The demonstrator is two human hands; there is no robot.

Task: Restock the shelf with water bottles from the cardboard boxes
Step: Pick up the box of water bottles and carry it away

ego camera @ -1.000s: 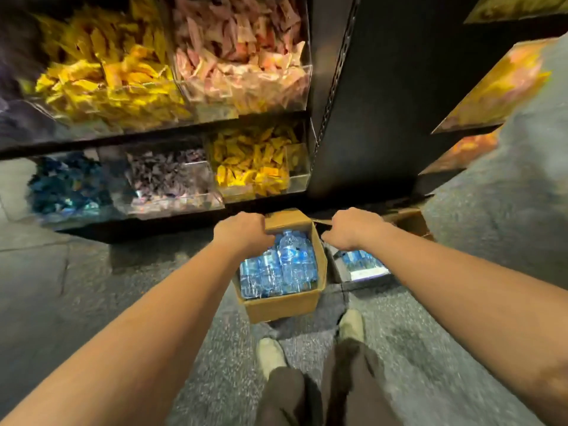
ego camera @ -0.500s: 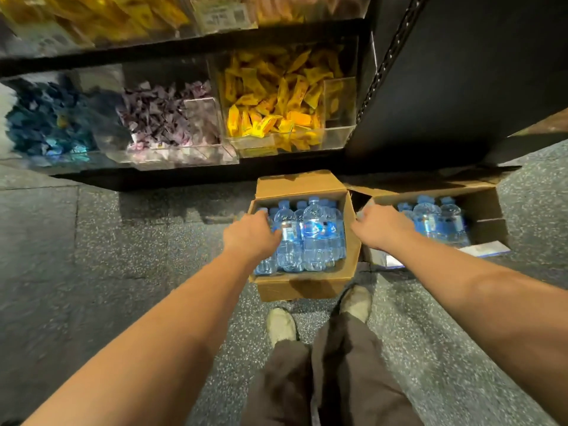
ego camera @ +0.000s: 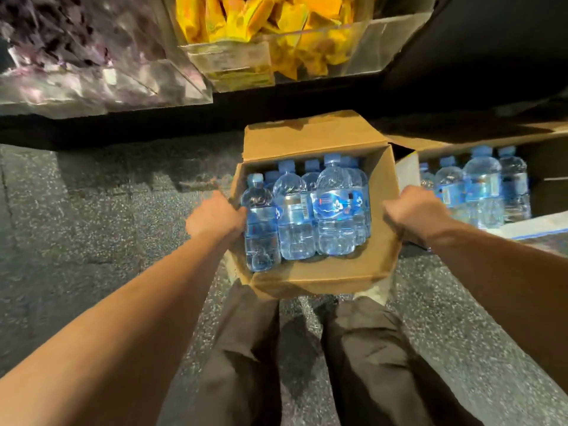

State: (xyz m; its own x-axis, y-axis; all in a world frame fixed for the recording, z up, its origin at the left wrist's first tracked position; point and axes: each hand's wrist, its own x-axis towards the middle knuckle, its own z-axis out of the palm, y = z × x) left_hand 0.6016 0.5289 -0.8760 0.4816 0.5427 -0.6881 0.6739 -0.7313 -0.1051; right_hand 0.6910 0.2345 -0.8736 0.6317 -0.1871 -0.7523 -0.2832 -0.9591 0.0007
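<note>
An open cardboard box (ego camera: 310, 279) sits just in front of my legs, tilted toward me, with several clear water bottles (ego camera: 333, 207) with blue caps standing inside. My left hand (ego camera: 215, 216) grips the box's left wall, fingers curled over the rim. My right hand (ego camera: 413, 210) grips the right wall the same way. A second open cardboard box (ego camera: 430, 146) with more water bottles (ego camera: 482, 189) lies to the right on the floor.
Above the boxes, a dark shelf edge (ego camera: 123, 127) carries clear bins, one of yellow packets (ego camera: 276, 32) and one of purple packets (ego camera: 61, 41). Speckled grey floor (ego camera: 92, 226) spreads left and right. My brown-trousered legs (ego camera: 368, 364) stand below the box.
My view has dropped closer to the floor and the boxes look much larger. Both hands have stayed on the box's side walls and the box now tilts toward me.
</note>
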